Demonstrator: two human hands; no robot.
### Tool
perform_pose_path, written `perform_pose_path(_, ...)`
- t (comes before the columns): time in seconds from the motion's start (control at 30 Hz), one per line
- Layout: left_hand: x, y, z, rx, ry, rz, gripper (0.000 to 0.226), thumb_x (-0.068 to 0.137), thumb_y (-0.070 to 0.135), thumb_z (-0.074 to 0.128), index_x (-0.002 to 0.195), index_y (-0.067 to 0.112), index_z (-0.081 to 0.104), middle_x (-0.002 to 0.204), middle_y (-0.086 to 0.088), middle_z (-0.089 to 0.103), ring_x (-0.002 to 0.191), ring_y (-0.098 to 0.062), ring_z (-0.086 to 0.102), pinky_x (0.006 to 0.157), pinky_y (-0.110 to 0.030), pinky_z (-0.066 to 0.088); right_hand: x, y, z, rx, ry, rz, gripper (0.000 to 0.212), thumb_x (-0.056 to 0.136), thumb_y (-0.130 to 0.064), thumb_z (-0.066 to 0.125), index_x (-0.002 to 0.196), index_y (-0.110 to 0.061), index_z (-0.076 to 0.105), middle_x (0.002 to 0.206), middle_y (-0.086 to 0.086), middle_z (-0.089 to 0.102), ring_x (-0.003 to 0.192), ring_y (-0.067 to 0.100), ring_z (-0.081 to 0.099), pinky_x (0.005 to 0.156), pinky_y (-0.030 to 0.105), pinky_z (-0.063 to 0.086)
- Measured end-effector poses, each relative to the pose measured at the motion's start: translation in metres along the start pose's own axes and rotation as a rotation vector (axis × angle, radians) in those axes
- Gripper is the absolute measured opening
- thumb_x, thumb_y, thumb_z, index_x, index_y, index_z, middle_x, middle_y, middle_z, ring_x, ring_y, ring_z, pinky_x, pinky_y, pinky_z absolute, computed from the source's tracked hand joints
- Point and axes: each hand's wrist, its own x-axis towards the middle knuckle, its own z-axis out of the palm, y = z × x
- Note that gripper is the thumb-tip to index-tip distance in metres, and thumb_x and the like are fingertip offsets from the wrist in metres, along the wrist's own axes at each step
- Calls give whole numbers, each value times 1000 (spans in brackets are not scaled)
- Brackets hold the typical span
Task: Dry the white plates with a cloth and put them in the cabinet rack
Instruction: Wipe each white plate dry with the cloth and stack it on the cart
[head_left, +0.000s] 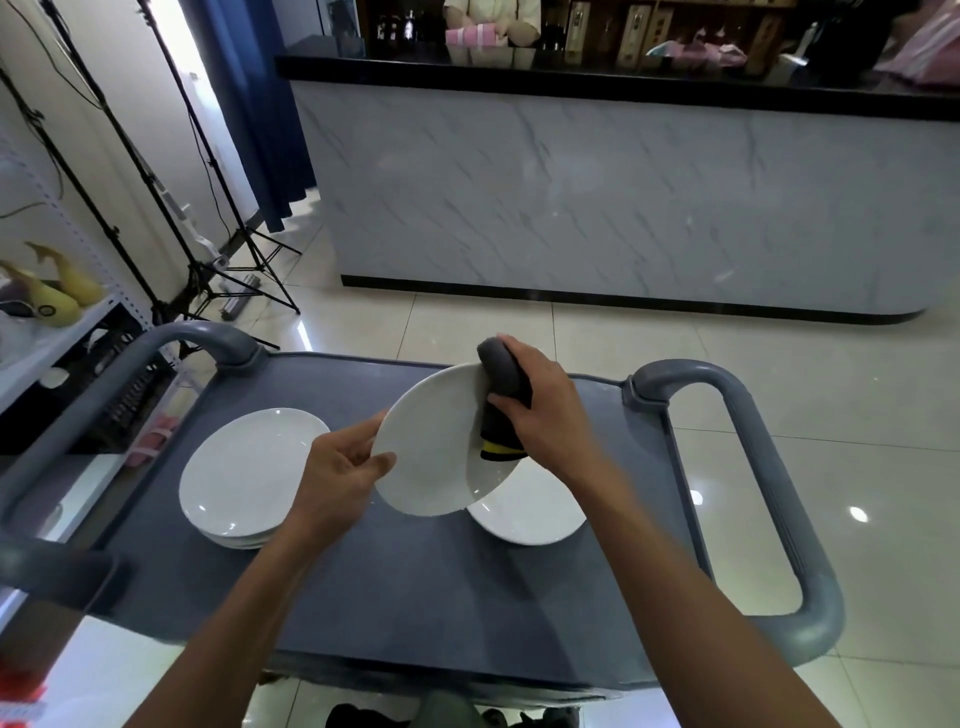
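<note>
— Room on the cart top (395, 597)?
— Bare grey matte surface along the near edge and down the middle; raised rim all round, looped grey handles (769, 499) at the left and right ends. Glossy tiled floor (779, 364) beyond the far edge, then a marble-look counter front (597, 197).
— Plates?
— Held white plate (431, 447), round, smooth, glossy, tilted up above the middle of the cart. Pinched at its left rim by the left hand (337, 478), thumb on the face, fingers curled behind. Right hand (545, 410) clenched round a dark grey cloth (501, 384) with a yellow stripe, pressed to the plate's right rim.
— Others?
— Stack of white plates (249, 478) near the left end, flat; single plate (530, 512) flat toward the right, partly hidden under the held one.
— In the way?
— Black tripod legs (228, 270) off the far left corner; white shelf (57, 332) to the left with yellow shapes, too blurred to name.
</note>
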Motion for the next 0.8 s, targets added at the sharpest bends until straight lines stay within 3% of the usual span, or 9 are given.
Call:
perform_pose_path(0.13,4,0,-3,81,1,44,68,87,-14,62,116,47,69,111,13,75,104,-7,70,82,-15,53,-6,6,8,19,78,3,60,81,-7,71,133,-27,50,127,-12,57,113,17,51,99,30,40)
perform_pose_path(0.3,6,-9,1,136,40,42,65,87,-12,65,109,49,72,102,14,77,94,-5,71,78,-17,54,-12,4,16,-13,194,-48,54,79,-1,65,127,-23,52,118,-13,54,103,15,46,90,15,34)
perform_pose_path(0.37,7,-13,5,118,82,24,56,86,-10,66,104,42,74,97,13,77,89,-3,71,77,-19,54,-15,2,17,-14,250,-79,53,79,2,62,124,-25,52,116,-17,51,102,15,45,89,10,31)
perform_pose_path(0.53,9,-19,9,-31,131,-50,39,88,-9,63,105,23,76,101,3,78,94,-10,71,83,-25,57,-21,0,17,-19,349,-127,51,79,9,61,121,-19,54,117,-16,51,103,14,44,91,13,32)
perform_pose_path(0.63,5,-25,8,-174,173,-111,34,89,-6,58,106,16,78,105,-6,77,100,-19,72,86,-33,59,-25,1,17,-19,392,-140,46,79,9,59,120,-11,58,118,-4,58,106,18,47,94,20,35)
perform_pose_path(0.7,2,-32,7,-270,295,-178,25,92,4,56,99,12,78,102,-9,76,101,-26,71,83,-39,60,-27,3,17,-15,420,-142,43,79,5,58,119,-10,59,119,-3,58,107,20,49,96,20,35)
perform_pose_path(0.8,-3,-36,7,-405,452,-450,24,96,22,57,81,8,70,81,-7,72,90,-34,68,66,-40,58,-30,4,16,-4,444,-143,40,81,-3,54,120,-12,58,121,-5,56,109,21,49,98,19,34)
